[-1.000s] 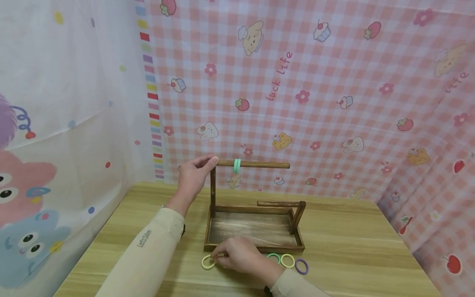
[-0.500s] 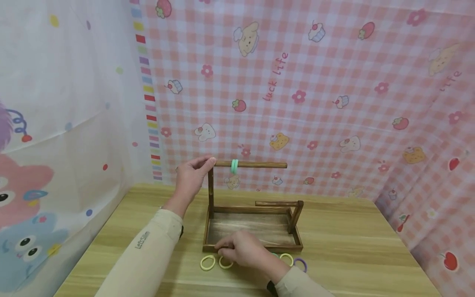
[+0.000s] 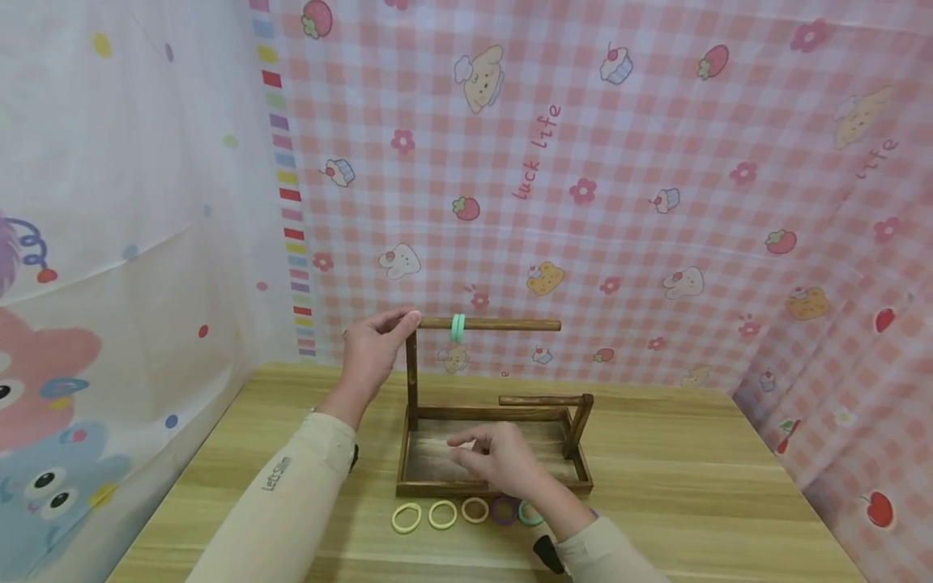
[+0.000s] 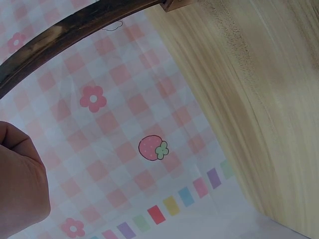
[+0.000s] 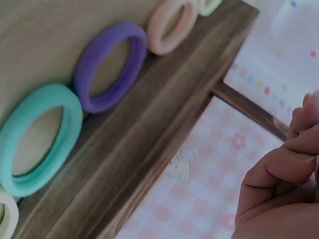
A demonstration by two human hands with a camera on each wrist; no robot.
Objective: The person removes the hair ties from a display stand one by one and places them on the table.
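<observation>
In the head view my left hand [image 3: 373, 350] pinches the top corner of a wooden rack [image 3: 411, 376], thumb in front. Two mint-green rings [image 3: 457, 327] hang together on its upper bar [image 3: 510, 325]. My right hand [image 3: 503, 461] is over the rack's tray, thumb and forefinger apart, with nothing seen between them. A row of rings lies before the tray: a yellow ring [image 3: 406, 518], another yellow ring [image 3: 442, 515], an orange ring [image 3: 475, 510], a purple ring [image 3: 504, 510] and a green ring [image 3: 530, 513]. My right forearm covers the row's right end.
A shorter, lower bar [image 3: 543, 400] juts leftward from the rack's right post [image 3: 580, 425]. The rack stands on a wood-grain table [image 3: 670, 470]. Behind it hangs a pink checked cloth [image 3: 641, 235], and a white printed cloth [image 3: 182, 267] closes the left side.
My right hand has left the yellow rings, moving up and rightward over the tray, which uncovers more of the row. The left hand keeps its hold on the rack. The view shifts slightly.
</observation>
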